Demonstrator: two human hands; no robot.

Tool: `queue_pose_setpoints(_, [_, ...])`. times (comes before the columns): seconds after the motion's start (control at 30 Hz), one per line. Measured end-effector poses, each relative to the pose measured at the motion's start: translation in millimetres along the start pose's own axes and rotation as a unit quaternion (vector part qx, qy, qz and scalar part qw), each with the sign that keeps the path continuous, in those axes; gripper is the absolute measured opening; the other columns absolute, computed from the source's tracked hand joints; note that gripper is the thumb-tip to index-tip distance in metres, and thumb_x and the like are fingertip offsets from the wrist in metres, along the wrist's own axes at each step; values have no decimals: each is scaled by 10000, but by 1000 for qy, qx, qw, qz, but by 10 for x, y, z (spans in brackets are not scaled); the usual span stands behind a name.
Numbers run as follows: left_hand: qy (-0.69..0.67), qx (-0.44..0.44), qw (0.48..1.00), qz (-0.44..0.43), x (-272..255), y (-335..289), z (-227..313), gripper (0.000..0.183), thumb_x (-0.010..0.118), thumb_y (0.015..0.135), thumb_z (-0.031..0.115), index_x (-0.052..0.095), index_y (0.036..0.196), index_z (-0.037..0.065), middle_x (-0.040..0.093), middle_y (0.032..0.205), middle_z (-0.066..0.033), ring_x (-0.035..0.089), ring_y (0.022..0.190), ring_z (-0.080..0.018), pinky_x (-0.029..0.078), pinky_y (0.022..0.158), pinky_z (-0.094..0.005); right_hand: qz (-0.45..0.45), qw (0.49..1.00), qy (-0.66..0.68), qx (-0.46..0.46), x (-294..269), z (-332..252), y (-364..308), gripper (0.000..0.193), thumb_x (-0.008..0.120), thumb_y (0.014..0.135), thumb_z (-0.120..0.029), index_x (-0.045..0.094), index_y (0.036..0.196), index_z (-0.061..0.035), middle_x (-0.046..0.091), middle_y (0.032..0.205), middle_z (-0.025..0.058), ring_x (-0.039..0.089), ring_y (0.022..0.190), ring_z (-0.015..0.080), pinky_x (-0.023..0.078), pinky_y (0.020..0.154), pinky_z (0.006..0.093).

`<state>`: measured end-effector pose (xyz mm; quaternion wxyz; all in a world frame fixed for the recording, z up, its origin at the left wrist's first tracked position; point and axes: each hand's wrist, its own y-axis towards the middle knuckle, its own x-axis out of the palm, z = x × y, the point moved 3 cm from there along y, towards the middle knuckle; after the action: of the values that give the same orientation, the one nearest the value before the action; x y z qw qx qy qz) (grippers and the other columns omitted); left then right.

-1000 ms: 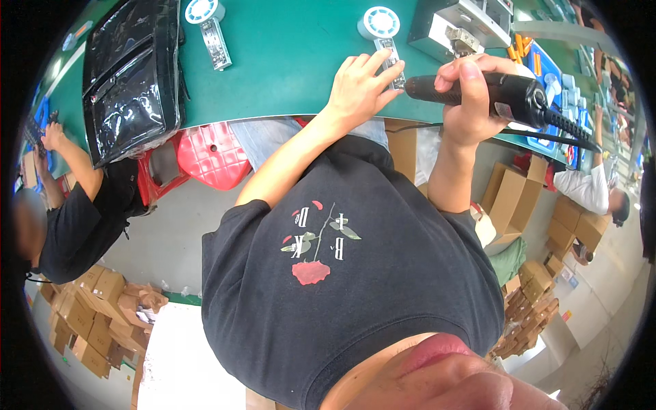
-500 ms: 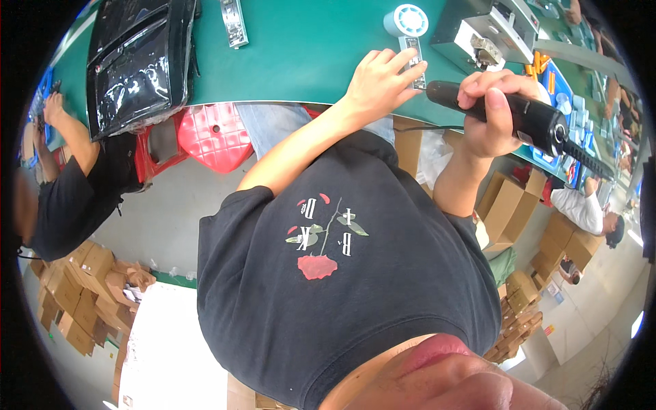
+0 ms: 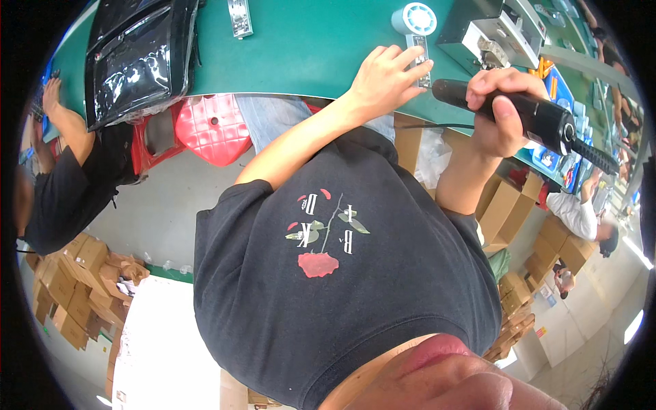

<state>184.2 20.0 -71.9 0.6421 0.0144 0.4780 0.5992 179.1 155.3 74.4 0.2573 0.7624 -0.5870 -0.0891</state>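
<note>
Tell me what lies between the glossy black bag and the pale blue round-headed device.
In the head view, a slim grey rectangular casing, cut by the top edge, lies between them on the green tabletop.

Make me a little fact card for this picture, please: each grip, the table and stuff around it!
Left grip: at the slim grey handle of a pale-blue, round-headed, fan-like device
Right grip: wrapped around a black, cylindrical, corded tool
Tool tip: close to the handle; contact unclear
Table: smooth green top
On table, left: glossy black bag-like item; slim grey rectangular piece
On table, right: grey metal boxy machine
Below table: red plastic stool
</note>
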Motion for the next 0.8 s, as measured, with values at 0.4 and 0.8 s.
queue_pose_setpoints(0.4, [-1,-6,1000,-7,-2,4,23,522,869,686,243,724,1177,141,654,1221,-57,626,871,-237,510,768,-383,-119,992,29,-42,-65,22,-49,298,776,791,1,566,1003,13,629,766,140,630,637,220,521,582,337])
queue_pose_setpoints(0.8, [-14,-8,1000,-20,41,24,-15,471,856,768,265,736,1208,149,637,1261,-55,620,869,-234,516,774,-380,260,955,-109,-89,-885,-509,482,158,611,912,-78,607,810,43,663,721,199,593,542,248,534,544,377])
